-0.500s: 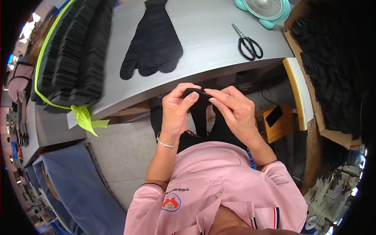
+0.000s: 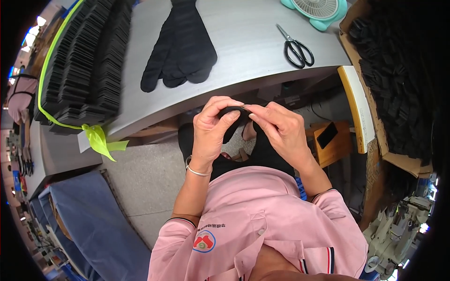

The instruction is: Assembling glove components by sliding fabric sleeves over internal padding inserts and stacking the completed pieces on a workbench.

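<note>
A piece of black fabric [image 2: 229, 111] is held up between my two hands, in front of the table's near edge. My left hand [image 2: 207, 129] pinches it between thumb and fingers, a light bracelet on that wrist. At the same edge, the fingertips of my right hand [image 2: 281, 129] are closed close beside the left ones. The lower part of the fabric merges with my dark trousers, so its full shape is hidden. Beyond my hands, several long black fabric pieces [image 2: 192, 51] with rounded ends lie overlapped on the grey table [image 2: 243, 51].
Black-handled scissors [image 2: 296, 49] and a mint-green fan [image 2: 321, 11] stand on the table's right. Stacked black pieces [image 2: 79, 70], tied with a yellow-green band [image 2: 96, 138], sit at left. On the right are a cardboard box [image 2: 398, 161] of black pieces and a wooden stool [image 2: 335, 150] bearing a phone [image 2: 327, 136].
The hanging part of the black fabric has swung aside, uncovering more of the floor and a foot beneath. Both hands keep their pinch at nearly the same place. The view has shifted slightly.
</note>
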A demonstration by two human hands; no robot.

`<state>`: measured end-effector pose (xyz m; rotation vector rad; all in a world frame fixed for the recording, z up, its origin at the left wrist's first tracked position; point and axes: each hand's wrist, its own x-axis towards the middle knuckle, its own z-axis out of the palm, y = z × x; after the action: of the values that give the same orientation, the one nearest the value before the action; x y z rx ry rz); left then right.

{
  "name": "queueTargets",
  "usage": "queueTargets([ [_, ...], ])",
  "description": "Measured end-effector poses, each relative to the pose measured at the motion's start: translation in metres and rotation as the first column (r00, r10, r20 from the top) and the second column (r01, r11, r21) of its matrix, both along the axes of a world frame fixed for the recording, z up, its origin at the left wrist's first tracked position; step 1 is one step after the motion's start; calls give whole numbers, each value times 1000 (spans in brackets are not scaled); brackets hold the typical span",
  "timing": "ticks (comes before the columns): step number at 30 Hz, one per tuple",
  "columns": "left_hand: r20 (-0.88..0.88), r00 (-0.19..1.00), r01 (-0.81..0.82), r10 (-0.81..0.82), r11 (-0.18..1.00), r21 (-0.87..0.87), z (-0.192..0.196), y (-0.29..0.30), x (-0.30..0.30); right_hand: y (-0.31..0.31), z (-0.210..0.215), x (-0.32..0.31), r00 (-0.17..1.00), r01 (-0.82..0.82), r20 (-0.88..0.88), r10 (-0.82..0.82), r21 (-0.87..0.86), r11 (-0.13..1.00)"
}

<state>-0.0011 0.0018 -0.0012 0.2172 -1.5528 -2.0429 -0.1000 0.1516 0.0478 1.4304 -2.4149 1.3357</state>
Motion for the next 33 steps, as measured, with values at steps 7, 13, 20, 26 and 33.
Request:
queueTargets([
  [7, 84, 994, -81, 67, 981, 177, 22, 1, -17, -14, -14, -16, 962, 59, 270, -39, -66, 996],
  [13, -93, 992, -69, 88, 978, 198, 49, -27, -85, -48, -37, -38, 587, -35, 795, 154, -165, 986],
  [20, -175, 955, -232, 237, 971, 52, 62, -134, -170, -18, -108, -45, 539, -233, 841, 52, 90, 968],
  [26, -162, 950, -311, 266, 831, -462, 27, -136, -194, 17, -148, -46, 328, -63, 944, -25, 49, 997],
  [33, 17, 877, 13, 479, 10, -1000, -81, -94, -225, -26, -99, -67, 281, 10, 959, -30, 28, 1000],
])
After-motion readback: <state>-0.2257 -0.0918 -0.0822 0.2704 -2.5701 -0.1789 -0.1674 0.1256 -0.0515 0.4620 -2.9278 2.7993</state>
